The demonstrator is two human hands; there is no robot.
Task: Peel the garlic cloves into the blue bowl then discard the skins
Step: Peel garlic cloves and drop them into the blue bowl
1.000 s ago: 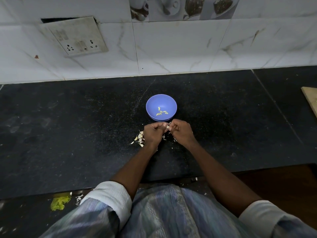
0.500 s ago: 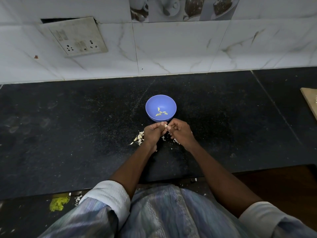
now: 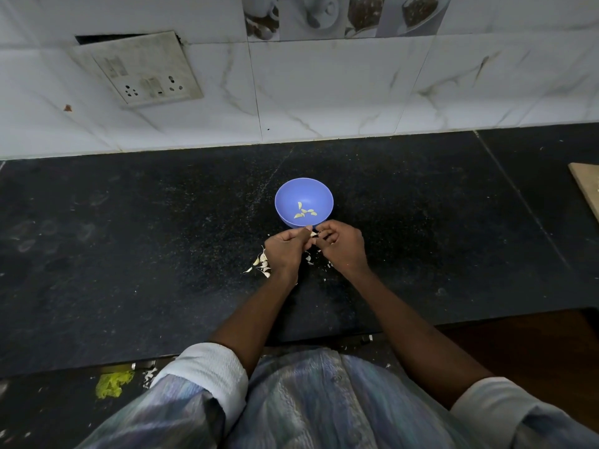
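Note:
The blue bowl (image 3: pixel 291 192) stands on the black counter (image 3: pixel 162 238) and holds several peeled garlic cloves (image 3: pixel 304 212). Just in front of its near rim, my left hand (image 3: pixel 285 251) and my right hand (image 3: pixel 342 247) meet fingertip to fingertip and pinch a small garlic clove (image 3: pixel 313 234) between them; only a pale sliver of it shows. A heap of unpeeled cloves and loose skins (image 3: pixel 262 263) lies on the counter left of my left hand. More bits of skin (image 3: pixel 309 258) are scattered under and between my hands.
A tiled wall with a tilted switch plate (image 3: pixel 142 72) backs the counter. A wooden board (image 3: pixel 588 189) pokes in at the right edge. A yellow-green scrap (image 3: pixel 111 384) and skin bits lie on the ledge below the counter's front edge.
Both hands stay together in front of the bowl, with only small shifts of the fingers on the clove. The bowl and the heap have not moved.

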